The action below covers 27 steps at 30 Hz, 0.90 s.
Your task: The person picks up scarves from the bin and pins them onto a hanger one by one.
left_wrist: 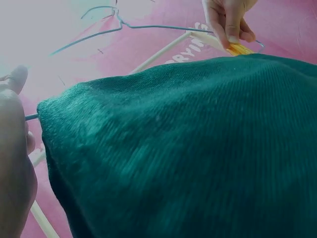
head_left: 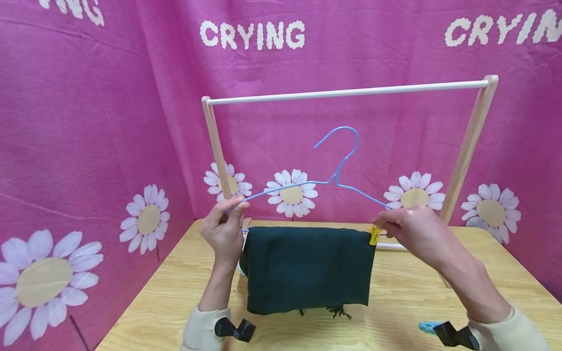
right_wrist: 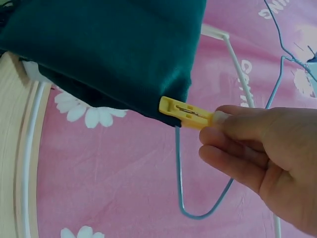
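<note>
A dark green fringed scarf (head_left: 309, 270) hangs folded over the lower bar of a blue wire hanger (head_left: 347, 129), whose hook points up. My left hand (head_left: 223, 233) pinches the hanger's left shoulder between thumb and fingers, beside the scarf's left edge. With thumb and forefinger my right hand (head_left: 417, 231) pinches the end of a yellow clothespin (right_wrist: 185, 113). The clothespin's jaws lie over the scarf's upper right corner, at the hanger bar. In the right wrist view the hanger's rounded right end shows below the clothespin.
Behind the hanger stands a wooden rack with a white top rail (head_left: 347, 91). A light blue object (head_left: 428, 326), perhaps another clothespin, lies on the wooden table (head_left: 145, 312) by my right wrist. A pink curtain (head_left: 110, 122) with daisies surrounds the table.
</note>
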Tool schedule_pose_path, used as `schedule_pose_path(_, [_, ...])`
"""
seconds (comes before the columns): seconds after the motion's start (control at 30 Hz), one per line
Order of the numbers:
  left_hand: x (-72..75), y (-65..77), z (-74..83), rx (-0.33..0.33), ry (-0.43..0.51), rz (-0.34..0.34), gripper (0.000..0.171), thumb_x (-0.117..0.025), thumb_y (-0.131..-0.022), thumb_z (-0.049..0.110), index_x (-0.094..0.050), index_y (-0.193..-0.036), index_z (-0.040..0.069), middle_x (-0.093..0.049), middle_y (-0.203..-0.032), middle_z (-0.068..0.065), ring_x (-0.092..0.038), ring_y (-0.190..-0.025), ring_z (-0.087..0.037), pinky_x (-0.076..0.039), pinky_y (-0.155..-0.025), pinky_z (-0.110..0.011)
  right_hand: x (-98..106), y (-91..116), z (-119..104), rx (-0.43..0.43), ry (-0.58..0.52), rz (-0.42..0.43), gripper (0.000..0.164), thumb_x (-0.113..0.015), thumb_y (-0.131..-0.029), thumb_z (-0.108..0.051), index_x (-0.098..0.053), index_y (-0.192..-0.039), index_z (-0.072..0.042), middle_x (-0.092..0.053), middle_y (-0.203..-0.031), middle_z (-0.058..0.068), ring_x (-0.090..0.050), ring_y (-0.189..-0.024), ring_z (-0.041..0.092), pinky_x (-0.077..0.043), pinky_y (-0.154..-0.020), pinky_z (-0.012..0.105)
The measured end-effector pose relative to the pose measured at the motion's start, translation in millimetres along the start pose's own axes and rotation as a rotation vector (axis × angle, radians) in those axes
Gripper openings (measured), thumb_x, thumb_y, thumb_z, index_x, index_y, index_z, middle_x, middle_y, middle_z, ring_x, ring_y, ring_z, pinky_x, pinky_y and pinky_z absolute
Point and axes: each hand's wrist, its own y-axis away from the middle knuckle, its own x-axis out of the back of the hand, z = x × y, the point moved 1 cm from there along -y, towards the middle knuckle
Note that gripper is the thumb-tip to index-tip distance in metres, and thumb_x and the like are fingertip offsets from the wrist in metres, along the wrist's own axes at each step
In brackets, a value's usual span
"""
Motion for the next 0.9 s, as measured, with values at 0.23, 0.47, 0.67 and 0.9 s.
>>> schedule_pose_path(0.23, [2.1,0.8,-4.8,0.018,-0.052,-0.011,0.033,-0.084,-0.076,0.015,-0.071,-0.087,-0.013,-0.073,-0.078,0.010,-0.032,-0.045,-0.005,-0.029,-0.044,-0.015,-4.6,7.7,4.0,0.032,-0.044,0.108,0.036,-0.084,-0.069,0.004,-0.077,-0.100,-0.014,-0.073,-0.084,-0.006,-0.061,-0.065,0.002,-0.051,-0.060,0.014])
schedule_pose_path(0.47, [6.9,-1.0,-4.1,0.078,-0.061,-0.016,0.021,-0.080,-0.076,-0.004,-0.070,-0.090,-0.015,-0.072,-0.076,0.010,-0.036,-0.047,-0.005,-0.034,-0.046,-0.012,-1.1,20.9,5.5,0.020,-0.116,0.197,0.061,-0.088,-0.064,0.005,-0.070,-0.121,-0.010,-0.072,-0.109,0.003,-0.066,-0.072,0.008,-0.050,-0.063,0.009])
schedule_pose_path(0.67, [8.3,-2.5,-2.5,0.105,-0.049,-0.014,0.031,-0.081,-0.079,0.010,-0.069,-0.092,-0.016,-0.072,-0.078,0.008,-0.037,-0.047,-0.006,-0.035,-0.047,-0.013,6.5,37.1,9.1,-0.026,-0.171,0.204,0.062,-0.086,-0.064,0.009,-0.070,-0.119,-0.013,-0.066,-0.106,-0.003,-0.056,-0.066,-0.003,-0.048,-0.061,0.007])
schedule_pose_path(0.9, [9.7,-3.2,-1.9,0.128,-0.040,0.016,0.026,-0.080,-0.079,0.003,-0.069,-0.093,-0.016,-0.070,-0.075,0.006,-0.038,-0.047,-0.006,-0.035,-0.047,-0.013,7.1,58.7,21.1,-0.071,-0.249,0.055,0.056,-0.083,-0.071,0.006,-0.069,-0.120,-0.018,-0.062,-0.099,-0.013,-0.054,-0.063,-0.003,-0.047,-0.056,0.012])
